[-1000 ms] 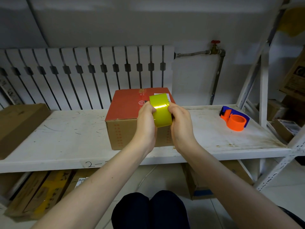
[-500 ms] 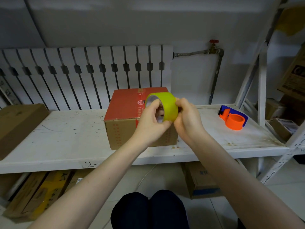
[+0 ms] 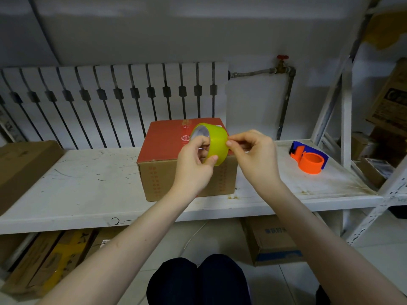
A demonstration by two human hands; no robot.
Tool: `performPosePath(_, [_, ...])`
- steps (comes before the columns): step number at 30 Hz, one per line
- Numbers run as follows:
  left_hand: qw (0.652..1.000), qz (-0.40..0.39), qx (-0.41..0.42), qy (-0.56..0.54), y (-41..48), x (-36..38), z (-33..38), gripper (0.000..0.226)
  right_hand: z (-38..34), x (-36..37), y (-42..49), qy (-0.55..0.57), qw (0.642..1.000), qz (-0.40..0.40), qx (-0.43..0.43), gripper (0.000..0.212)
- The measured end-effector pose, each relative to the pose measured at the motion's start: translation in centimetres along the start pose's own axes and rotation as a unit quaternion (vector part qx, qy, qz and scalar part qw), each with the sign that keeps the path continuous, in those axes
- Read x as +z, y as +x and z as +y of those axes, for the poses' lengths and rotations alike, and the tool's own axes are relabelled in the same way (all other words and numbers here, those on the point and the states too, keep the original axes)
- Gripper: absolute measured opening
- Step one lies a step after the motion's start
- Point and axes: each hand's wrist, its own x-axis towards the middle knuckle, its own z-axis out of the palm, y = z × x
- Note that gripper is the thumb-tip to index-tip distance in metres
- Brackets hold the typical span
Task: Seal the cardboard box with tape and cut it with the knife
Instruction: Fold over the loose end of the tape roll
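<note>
A cardboard box [image 3: 171, 150] with a red top stands on the white shelf [image 3: 77, 190], closed. In front of and above it I hold a yellow-green tape roll [image 3: 217, 143]. My left hand [image 3: 193, 166] grips the roll with fingers through its core. My right hand [image 3: 255, 155] pinches at the roll's right edge with thumb and forefinger, touching the tape surface. An orange and blue tape cutter [image 3: 309, 158] lies on the shelf to the right, apart from both hands. No loose tape end is clearly visible.
A brown box [image 3: 19, 166] sits at the shelf's left end. A white radiator [image 3: 110, 102] and a pipe [image 3: 284, 102] stand behind. Shelf uprights [image 3: 345, 111] and stacked cartons are at the right. More boxes [image 3: 273, 241] lie under the shelf.
The roll has turned so its open core faces left and risen slightly. My right hand has shifted from gripping the roll's side to pinching at its right edge.
</note>
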Motion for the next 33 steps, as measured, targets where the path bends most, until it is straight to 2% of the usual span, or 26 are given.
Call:
performPosePath(4, [1.000,0.002,0.010,0.008,-0.2,0.3,0.0,0.028,0.0,0.0,-0.4,-0.106,0.994,0.018,-0.034,0.013])
performPosePath(8, [0.999,-0.007,0.031,0.004,-0.4,0.4,0.5,0.026,-0.2,-0.1,-0.6,-0.146,0.988,0.024,-0.047,0.017])
performPosePath(13, [0.999,-0.004,0.040,0.025,-0.5,0.7,0.2,0.026,-0.8,0.3,-0.6,-0.244,0.969,-0.027,0.004,0.023])
performPosePath(16, [0.997,-0.001,0.051,0.055,-0.5,0.8,-0.1,0.026,-1.0,0.4,-0.9,-0.224,0.973,-0.040,0.025,0.023])
performPosePath(19, [0.997,0.008,0.044,0.069,-0.3,0.9,-0.1,0.019,-1.3,0.8,-1.8,-0.212,0.975,-0.062,-0.013,0.018])
performPosePath(22, [0.998,0.016,0.023,0.055,0.0,0.6,-0.5,0.021,-0.6,0.8,-2.2,-0.100,0.995,-0.009,-0.001,0.014])
performPosePath(24, [0.998,0.019,0.020,0.057,-0.1,0.4,-0.6,0.025,0.0,0.7,-1.8,-0.050,0.999,0.017,0.008,0.019])
performPosePath(27, [0.998,0.021,0.020,0.055,-0.3,0.3,-0.6,0.026,0.4,0.7,-1.5,-0.031,0.999,-0.005,0.007,0.021])
performPosePath(30, [0.998,0.013,0.022,0.053,-0.3,0.3,-1.0,0.026,0.5,0.7,-1.4,0.003,1.000,0.007,0.027,0.013])
performPosePath(33, [0.998,0.004,0.028,0.051,-0.3,0.1,-1.3,0.028,0.4,0.7,-1.2,-0.019,0.999,0.016,0.043,0.006])
